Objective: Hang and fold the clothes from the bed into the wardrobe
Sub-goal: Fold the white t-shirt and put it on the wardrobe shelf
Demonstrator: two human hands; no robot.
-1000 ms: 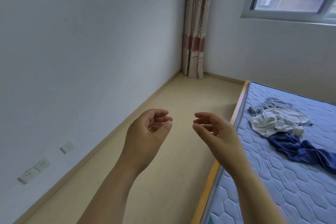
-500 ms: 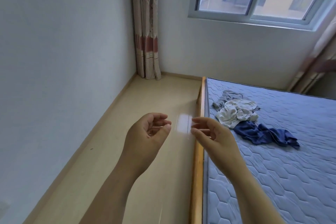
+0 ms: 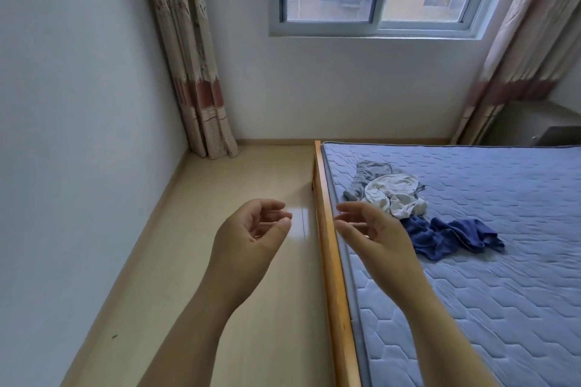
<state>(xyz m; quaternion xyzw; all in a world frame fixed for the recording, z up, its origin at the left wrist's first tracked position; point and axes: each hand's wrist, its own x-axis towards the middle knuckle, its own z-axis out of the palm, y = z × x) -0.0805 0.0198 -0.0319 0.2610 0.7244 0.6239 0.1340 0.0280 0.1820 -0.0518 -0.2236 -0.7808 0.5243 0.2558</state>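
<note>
Leftmost, one patterned beige curtain with a red band [image 3: 201, 88] hangs in the far corner. Two bare hands are raised side by side, apart. The left hand [image 3: 251, 229] is over the pale floor [image 3: 176, 261] and the right hand [image 3: 374, 229] is at the orange wooden bed rail [image 3: 333, 276]. Both have loosely curled fingers and hold nothing. Further right, three crumpled garments lie on the blue quilted mattress [image 3: 487, 308]: one grey garment [image 3: 367, 171] farthest, one white garment [image 3: 393, 195] touching it, and one dark blue garment [image 3: 449, 236] nearest.

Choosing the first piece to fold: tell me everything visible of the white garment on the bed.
The crumpled white cloth garment lies bunched in a heap on the blue quilted mattress, near its floor-side edge. It looks soft and creased, neither spread nor folded. It overlaps a grey garment behind it, and a dark blue garment adjoins its near side.
</note>
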